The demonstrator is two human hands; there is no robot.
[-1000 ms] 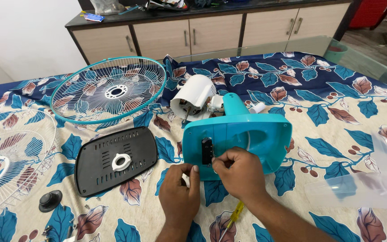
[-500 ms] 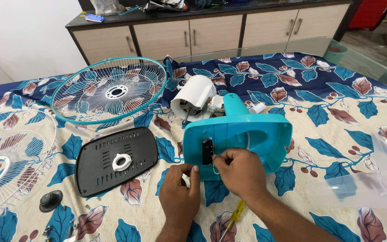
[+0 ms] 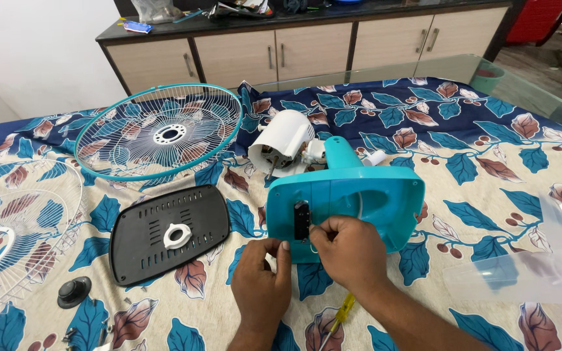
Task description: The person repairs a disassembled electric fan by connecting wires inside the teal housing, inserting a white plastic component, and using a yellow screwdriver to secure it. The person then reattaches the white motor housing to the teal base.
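2 bare hands work at the near edge of a teal fan base that lies tipped on its side on a leaf-patterned tablecloth, its hollow underside facing the camera. On the left of that underside sits a small black switch block. The right hand presses against the base just beside the block, fingers curled in a narrow pinch on something too small to make out, perhaps a thin wire. The left hand rests below the block with its thumb up against the base's lower rim; whether it grips anything I cannot tell. Behind the base, joined to its neck, lies the white motor housing. A yellow-handled screwdriver lies on the cloth under the right forearm. To the left lies a black slotted base plate with a white ring nut on it, and further left a black knob. 1 teal-rimmed fan guard lies beyond the plate, and 1 white guard at the left edge. Clear fan blades lie at the right.
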